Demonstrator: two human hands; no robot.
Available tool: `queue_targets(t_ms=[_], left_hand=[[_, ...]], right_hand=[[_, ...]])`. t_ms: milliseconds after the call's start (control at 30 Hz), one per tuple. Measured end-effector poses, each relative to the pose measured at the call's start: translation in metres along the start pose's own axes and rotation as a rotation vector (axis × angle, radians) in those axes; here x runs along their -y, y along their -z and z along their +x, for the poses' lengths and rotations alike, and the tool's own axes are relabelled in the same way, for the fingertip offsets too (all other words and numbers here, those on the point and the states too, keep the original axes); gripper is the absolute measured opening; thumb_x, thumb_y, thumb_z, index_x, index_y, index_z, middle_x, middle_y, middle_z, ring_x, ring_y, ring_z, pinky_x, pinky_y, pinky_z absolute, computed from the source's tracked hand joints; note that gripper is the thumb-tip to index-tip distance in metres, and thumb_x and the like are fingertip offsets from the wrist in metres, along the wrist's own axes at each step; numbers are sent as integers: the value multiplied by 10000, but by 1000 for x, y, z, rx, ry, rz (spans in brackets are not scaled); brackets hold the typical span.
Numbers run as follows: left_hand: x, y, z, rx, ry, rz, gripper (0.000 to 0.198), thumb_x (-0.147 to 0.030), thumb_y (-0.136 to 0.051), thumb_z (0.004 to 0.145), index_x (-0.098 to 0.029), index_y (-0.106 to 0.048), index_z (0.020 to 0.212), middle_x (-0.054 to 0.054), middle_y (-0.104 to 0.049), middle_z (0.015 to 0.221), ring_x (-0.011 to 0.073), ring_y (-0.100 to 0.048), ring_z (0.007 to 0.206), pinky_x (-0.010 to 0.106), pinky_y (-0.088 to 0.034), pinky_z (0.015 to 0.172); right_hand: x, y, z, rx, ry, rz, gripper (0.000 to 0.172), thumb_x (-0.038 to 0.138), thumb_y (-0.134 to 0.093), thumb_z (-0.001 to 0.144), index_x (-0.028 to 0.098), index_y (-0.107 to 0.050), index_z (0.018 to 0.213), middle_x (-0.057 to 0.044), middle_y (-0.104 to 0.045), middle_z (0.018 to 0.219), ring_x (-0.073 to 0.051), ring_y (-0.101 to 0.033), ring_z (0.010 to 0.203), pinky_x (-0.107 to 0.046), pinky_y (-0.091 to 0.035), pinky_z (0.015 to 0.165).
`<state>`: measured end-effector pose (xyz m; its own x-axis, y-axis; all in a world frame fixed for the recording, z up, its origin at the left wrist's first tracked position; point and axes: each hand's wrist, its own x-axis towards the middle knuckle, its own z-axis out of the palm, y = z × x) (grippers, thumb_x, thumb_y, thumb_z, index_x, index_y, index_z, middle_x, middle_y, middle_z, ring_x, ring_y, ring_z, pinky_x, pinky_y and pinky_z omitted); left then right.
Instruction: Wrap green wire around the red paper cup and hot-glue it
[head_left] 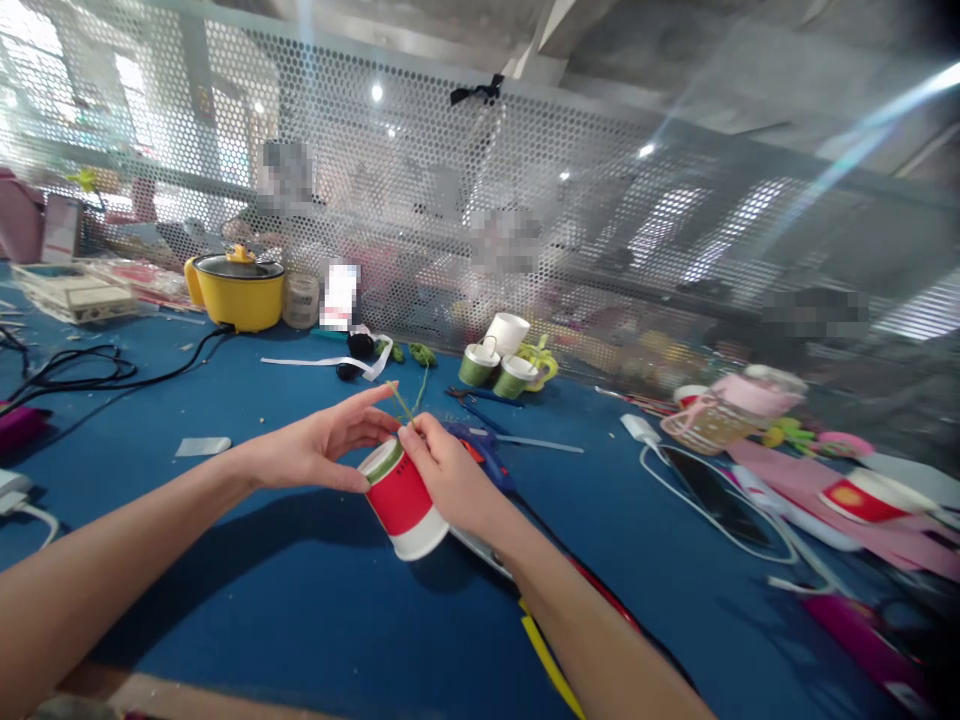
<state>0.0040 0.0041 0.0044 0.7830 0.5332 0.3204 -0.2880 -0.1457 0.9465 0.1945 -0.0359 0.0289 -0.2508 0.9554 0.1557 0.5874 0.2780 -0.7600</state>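
Observation:
A red and white paper cup (pixel 409 500) is tilted above the blue table, with green yarn (pixel 385 464) wound around its far end. My right hand (pixel 444 468) wraps the cup from the right, its thumb and fingertips closed where the yarn passes. The thumb of my left hand (pixel 330 445) presses the cup's left edge, its other fingers curve round the far end, and the index finger reaches out along the yarn. From my fingers a thin green strand (pixel 421 390) runs back to a small green yarn bundle (pixel 422 354).
Beyond my hands stand green-wrapped cups (pixel 480 366) and pliers (pixel 487 395). A blue glue gun (pixel 480 452) lies beside my right hand. At left are a yellow pot (pixel 238 292) and black cable (pixel 90 365); at right, a phone (pixel 716 495). A perforated metal screen (pixel 420 200) bounds the back.

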Motion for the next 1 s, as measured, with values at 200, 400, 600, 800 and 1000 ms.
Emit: queue_targets(t_ms=[200, 400, 600, 800, 1000], left_hand=[[4, 6, -1, 7, 52, 56, 904, -82, -735, 676, -360, -264, 1396, 46, -475, 1345, 226, -373, 1306, 489, -168, 1136], [2, 3, -1, -94, 178, 117, 890, -158, -737, 693, -285, -232, 1415, 85, -559, 1201, 240, -498, 1160, 519, -277, 1056], [-3, -9, 2, -278, 299, 118, 830, -217, -731, 683, -255, -288, 1384, 55, -553, 1023, 200, -548, 954, 441, -408, 895], [-6, -17, 5, -340, 354, 114, 809, -192, -664, 663, -224, -280, 1375, 36, -523, 981, 157, -552, 809, 336, -430, 725], [-3, -19, 6, -360, 337, 193, 768, -158, -622, 651, -230, -319, 1353, 35, -527, 995, 141, -533, 783, 316, -433, 697]], right_hand=[[-3, 0, 1, -60, 19, -53, 231, 360, -337, 913, 238, -352, 718, 33, -475, 644, -152, -491, 617, -275, -360, 581], [-3, -4, -1, -118, 41, -188, 201, 336, -328, 908, 244, -336, 729, 20, -501, 609, -162, -509, 575, -267, -346, 546], [1, -13, -3, -130, 66, -390, 115, 270, -332, 903, 223, -388, 814, -31, -585, 647, -185, -563, 565, -271, -315, 518], [0, -22, -5, -152, 129, -514, 146, 262, -324, 916, 214, -414, 812, -87, -647, 726, -218, -616, 619, -284, -310, 522], [-3, -27, -5, -182, 178, -539, 163, 255, -321, 923, 210, -424, 804, -106, -654, 751, -234, -634, 666, -286, -337, 537]])
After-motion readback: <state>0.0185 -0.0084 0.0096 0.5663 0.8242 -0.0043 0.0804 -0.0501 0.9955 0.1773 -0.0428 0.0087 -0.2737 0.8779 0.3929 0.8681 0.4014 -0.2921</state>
